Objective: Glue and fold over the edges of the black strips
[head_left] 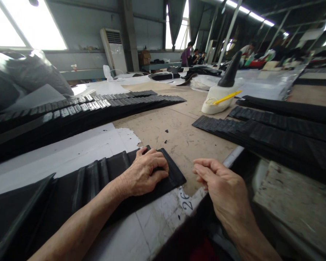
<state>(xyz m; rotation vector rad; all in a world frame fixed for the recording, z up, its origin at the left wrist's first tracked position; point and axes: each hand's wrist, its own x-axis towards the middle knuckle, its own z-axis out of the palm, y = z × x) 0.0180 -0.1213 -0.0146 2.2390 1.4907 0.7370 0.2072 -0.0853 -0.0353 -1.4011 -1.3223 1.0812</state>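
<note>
My left hand [146,172] lies knuckles up on the right end of a row of overlapping black flat pieces [97,177] at the table's near edge. Its fingers are curled and press down on the top piece. My right hand [222,188] hovers a little to the right, over the table edge, its fingers drawn together in a loose pinch; whether anything is in them I cannot make out.
A long fanned row of black pieces [97,105] crosses the table at the left. More black stacks [260,127] lie at the right. A white stand with a black cone and yellow stick [222,94] sits mid-table. People work far behind [190,54].
</note>
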